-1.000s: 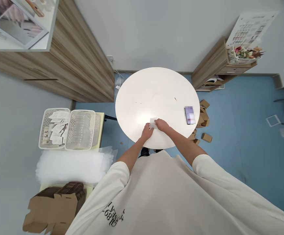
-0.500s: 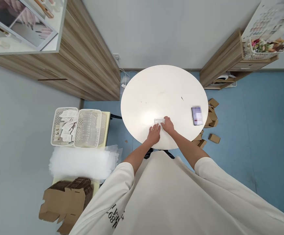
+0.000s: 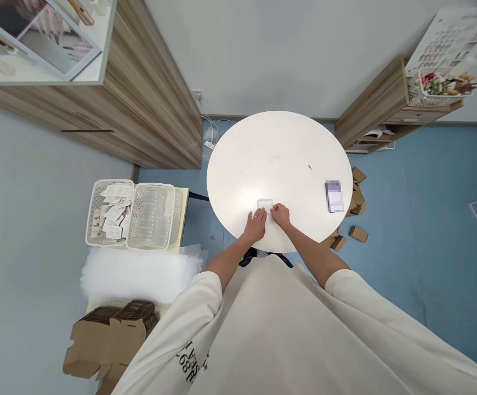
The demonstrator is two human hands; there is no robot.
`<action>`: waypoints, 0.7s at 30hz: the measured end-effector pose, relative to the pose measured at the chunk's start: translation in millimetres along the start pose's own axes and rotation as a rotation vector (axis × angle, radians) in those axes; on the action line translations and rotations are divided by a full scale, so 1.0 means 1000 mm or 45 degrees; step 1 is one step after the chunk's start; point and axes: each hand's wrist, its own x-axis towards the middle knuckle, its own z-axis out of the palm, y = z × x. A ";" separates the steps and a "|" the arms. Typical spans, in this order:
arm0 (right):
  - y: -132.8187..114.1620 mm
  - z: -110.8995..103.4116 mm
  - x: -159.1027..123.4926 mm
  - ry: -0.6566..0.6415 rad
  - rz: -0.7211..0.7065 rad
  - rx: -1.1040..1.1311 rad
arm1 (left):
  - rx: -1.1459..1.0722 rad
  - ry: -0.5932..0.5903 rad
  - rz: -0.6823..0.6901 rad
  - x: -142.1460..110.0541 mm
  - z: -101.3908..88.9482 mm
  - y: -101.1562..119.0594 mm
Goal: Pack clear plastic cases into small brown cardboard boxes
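A small white packet [image 3: 265, 203] lies flat on the round white table [image 3: 279, 148], near its front edge. My left hand [image 3: 256, 225] rests on the table just below the packet, fingers stretched towards it and flat. My right hand [image 3: 280, 214] sits at the packet's right corner with its fingers curled; whether it pinches the packet's edge is too small to see. Both forearms reach in from my white shirt.
A purple and white card stack [image 3: 334, 196] lies at the table's right edge. Small cardboard boxes [image 3: 357, 234] litter the blue floor beyond. To the left stand two white baskets [image 3: 134, 215], a pile of clear bags [image 3: 135, 274] and flattened cartons [image 3: 107, 334]. Wooden cabinets flank the table.
Both hands have drawn back a little towards me off the packet, which now lies uncovered on the table. The camera view shifted slightly.
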 end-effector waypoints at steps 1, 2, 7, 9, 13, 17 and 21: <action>-0.005 0.004 0.001 0.007 0.007 0.030 | -0.009 0.005 -0.017 -0.001 -0.003 -0.005; -0.010 0.009 0.001 0.014 0.010 0.057 | -0.019 0.011 -0.037 -0.003 -0.006 -0.010; -0.048 0.038 0.007 0.001 -0.045 0.104 | -0.033 0.055 -0.136 -0.013 -0.018 -0.043; -0.067 0.051 0.009 -0.040 -0.091 0.106 | -0.039 0.089 -0.180 -0.017 -0.023 -0.060; -0.105 0.078 0.011 -0.142 -0.196 0.138 | -0.048 0.149 -0.284 -0.023 -0.034 -0.099; -0.131 0.101 0.009 -0.270 -0.334 0.186 | -0.055 0.152 -0.372 -0.026 -0.048 -0.136; -0.140 0.113 0.008 -0.347 -0.520 0.043 | -0.068 0.142 -0.383 -0.027 -0.056 -0.157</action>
